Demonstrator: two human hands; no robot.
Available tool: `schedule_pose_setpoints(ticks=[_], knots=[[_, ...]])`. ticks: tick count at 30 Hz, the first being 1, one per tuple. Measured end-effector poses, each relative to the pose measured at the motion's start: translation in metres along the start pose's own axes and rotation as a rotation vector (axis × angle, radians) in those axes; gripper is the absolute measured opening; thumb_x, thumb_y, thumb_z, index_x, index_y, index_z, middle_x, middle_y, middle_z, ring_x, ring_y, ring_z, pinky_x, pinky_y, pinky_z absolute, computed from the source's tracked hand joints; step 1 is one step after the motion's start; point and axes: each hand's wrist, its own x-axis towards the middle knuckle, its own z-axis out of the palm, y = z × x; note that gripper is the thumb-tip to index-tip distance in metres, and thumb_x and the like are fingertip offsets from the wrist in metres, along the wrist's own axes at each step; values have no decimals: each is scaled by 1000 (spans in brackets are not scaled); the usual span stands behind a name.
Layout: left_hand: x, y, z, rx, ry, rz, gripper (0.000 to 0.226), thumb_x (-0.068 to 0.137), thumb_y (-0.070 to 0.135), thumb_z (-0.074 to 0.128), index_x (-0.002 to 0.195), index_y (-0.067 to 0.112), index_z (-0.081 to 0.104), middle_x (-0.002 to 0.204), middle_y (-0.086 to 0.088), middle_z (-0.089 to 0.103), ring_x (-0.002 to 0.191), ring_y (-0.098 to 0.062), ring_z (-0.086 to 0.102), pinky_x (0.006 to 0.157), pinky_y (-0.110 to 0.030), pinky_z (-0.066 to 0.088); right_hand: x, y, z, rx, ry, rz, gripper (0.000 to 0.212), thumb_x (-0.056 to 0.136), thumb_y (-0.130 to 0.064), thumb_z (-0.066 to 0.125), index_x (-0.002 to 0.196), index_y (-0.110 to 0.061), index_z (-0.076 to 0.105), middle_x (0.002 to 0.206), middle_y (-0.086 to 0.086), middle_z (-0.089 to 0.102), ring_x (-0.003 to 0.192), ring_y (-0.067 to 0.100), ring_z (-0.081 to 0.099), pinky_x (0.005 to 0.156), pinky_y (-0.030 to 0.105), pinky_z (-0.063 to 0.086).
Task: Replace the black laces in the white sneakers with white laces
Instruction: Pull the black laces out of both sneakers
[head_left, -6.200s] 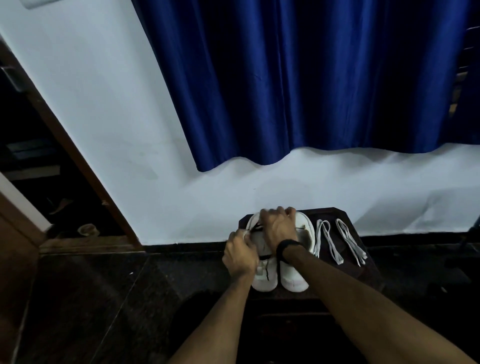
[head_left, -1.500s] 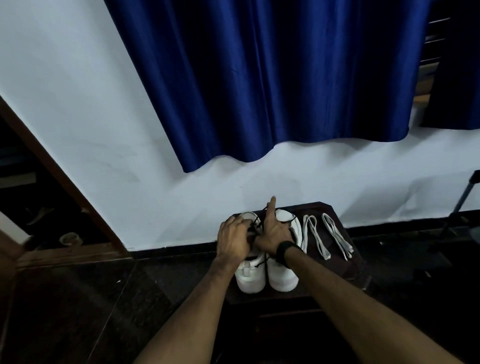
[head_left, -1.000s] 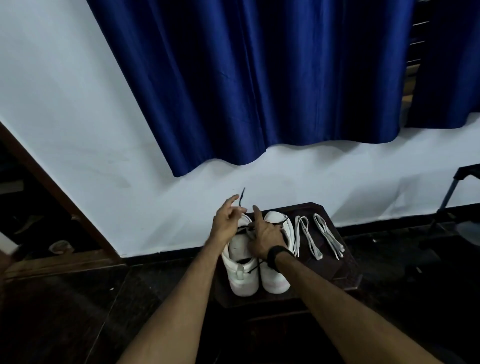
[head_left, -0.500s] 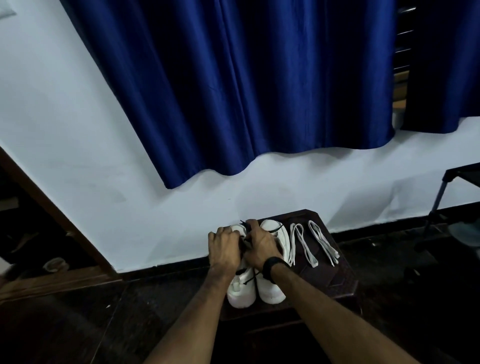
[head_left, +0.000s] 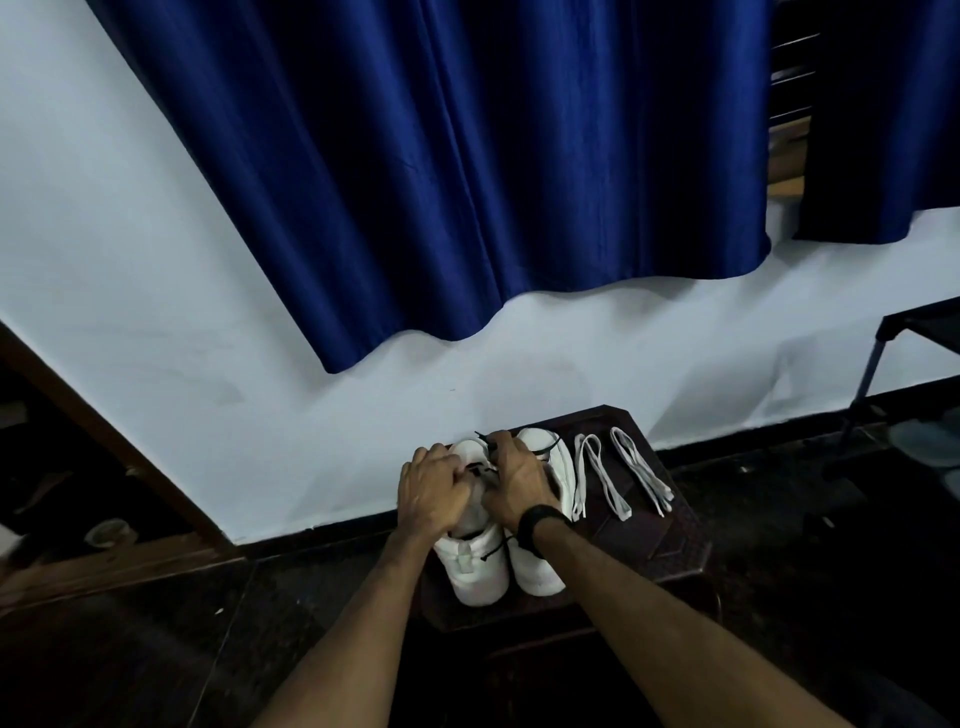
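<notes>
Two white sneakers stand side by side on a small dark wooden table (head_left: 670, 545), toes toward me. Over the left sneaker (head_left: 475, 564) my left hand (head_left: 431, 491) curls on its upper and on the black lace (head_left: 480, 470). My right hand (head_left: 517, 480), a black band on its wrist, pinches the same lace near the tongue; a lace end sticks up past its fingers. The right sneaker (head_left: 550, 460) is partly hidden by that hand, a black lace still across its top. Two folded white laces (head_left: 587, 480) (head_left: 641, 475) lie on the table to the right of the shoes.
The table stands against a pale wall (head_left: 208, 364) under a blue curtain (head_left: 467, 182). A dark metal stand (head_left: 878, 358) is at the right, a wooden door frame (head_left: 104, 436) at the left. The floor around is dark.
Over the last second my left hand came down from a raised position, where it held a lace end up, onto the left sneaker. Both hands now stay together on the lacing.
</notes>
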Motion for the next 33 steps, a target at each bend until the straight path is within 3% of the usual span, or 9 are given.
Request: schedule_pose_setpoints(ticks=[6,12,17,20,23,25,27,29,33], knots=[[2,5,1,-38,-51,181,37,75,31,39,91,16,69,102,2,64,104,-24,52,86,-35,37,0,2,2,33,39,0,41,77,-21,63,116,-15,52,117,9,57,102,32,60,81,40,51],[0,0,1,-151,26,-40,16,85,30,57,71,23,55,74,10,59,94,-17,54,84,-34,33,-1,1,2,4,91,-12,30,76,-15,64,99,-17,45,101,4,53,84,29,57,67,37,46],[1,3,8,7,13,-1,22,90,31,50,88,25,71,90,5,71,98,-17,56,86,-35,34,-3,-2,-1,-1,84,37,23,75,-17,63,87,-17,43,81,3,56,74,29,56,59,36,43],[5,-2,9,-576,-20,-202,21,83,29,51,68,23,64,80,2,70,85,-20,61,83,-36,46,-4,-3,-4,-36,50,69,22,73,-7,58,87,-18,44,78,1,53,77,31,58,58,30,36],[1,5,4,-1113,50,-462,35,83,15,51,48,21,49,59,-2,50,66,-18,46,72,-35,37,-4,-3,-6,-38,41,82,25,71,-4,55,90,-16,46,80,3,54,79,30,57,59,29,35],[-1,3,-1,-827,30,-365,37,86,23,53,49,19,53,55,4,52,67,-21,48,71,-34,36,-5,-4,-6,-53,22,77,25,74,-7,58,93,-16,46,85,6,59,82,31,59,61,30,36],[0,2,-9,-202,-42,-219,25,86,36,55,72,26,72,76,6,70,86,-20,59,82,-34,40,-4,-4,-6,-66,22,84,25,75,-11,60,95,-17,46,87,7,61,85,33,60,62,32,41],[3,2,-16,-103,-137,-188,18,86,33,59,85,31,77,93,10,74,96,-12,61,91,-32,40,-4,-4,-6,-65,26,82,25,75,-12,61,97,-15,48,89,8,62,87,34,60,64,33,43],[5,11,-35,-1148,-103,-343,25,93,1,55,74,13,68,70,3,68,69,-9,60,66,-19,48,-6,-5,-7,-60,50,78,28,73,-9,59,100,-13,52,94,9,64,89,33,61,64,32,42]])
